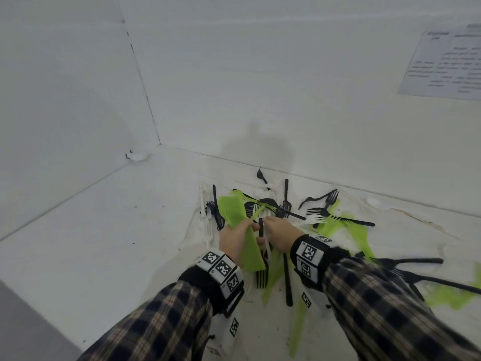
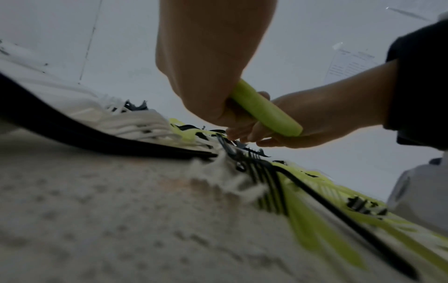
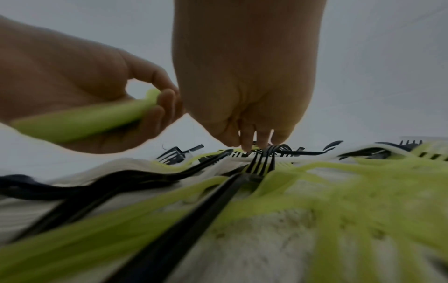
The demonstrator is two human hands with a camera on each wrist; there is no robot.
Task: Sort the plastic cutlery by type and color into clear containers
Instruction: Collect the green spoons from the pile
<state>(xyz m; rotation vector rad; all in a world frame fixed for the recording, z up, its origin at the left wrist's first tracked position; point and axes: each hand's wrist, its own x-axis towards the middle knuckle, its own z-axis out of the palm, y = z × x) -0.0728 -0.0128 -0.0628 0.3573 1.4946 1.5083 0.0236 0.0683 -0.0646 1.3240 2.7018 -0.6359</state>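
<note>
Head view showed both hands low over a heap of plastic cutlery [image 1: 281,212] spread on a white bench [image 1: 117,230], near the far wall. The left hand [image 1: 235,239] had its fingers [image 3: 167,103] curled round a bundle of green cutlery [image 1: 246,235] (knives, by the flat shapes, though blur made that uncertain), its broad ends fanning toward the far side and its handles pointing near. From the left wrist view the handle end [image 2: 266,111] jutted out of the closed fist. The right hand [image 1: 282,234] reached down just right of the left, fingers bent, their tips [image 3: 247,145] down among the black forks and green pieces in the pile; whether they had pinched anything could not be told. A black fork [image 1: 341,218] and a white fork [image 1: 313,219] lay to the right. Plaid sleeves [image 1: 390,308] and tagged wristbands [image 1: 221,268] covered both forearms. A printed sheet [image 1: 442,63] hung on the far wall at right.
</note>
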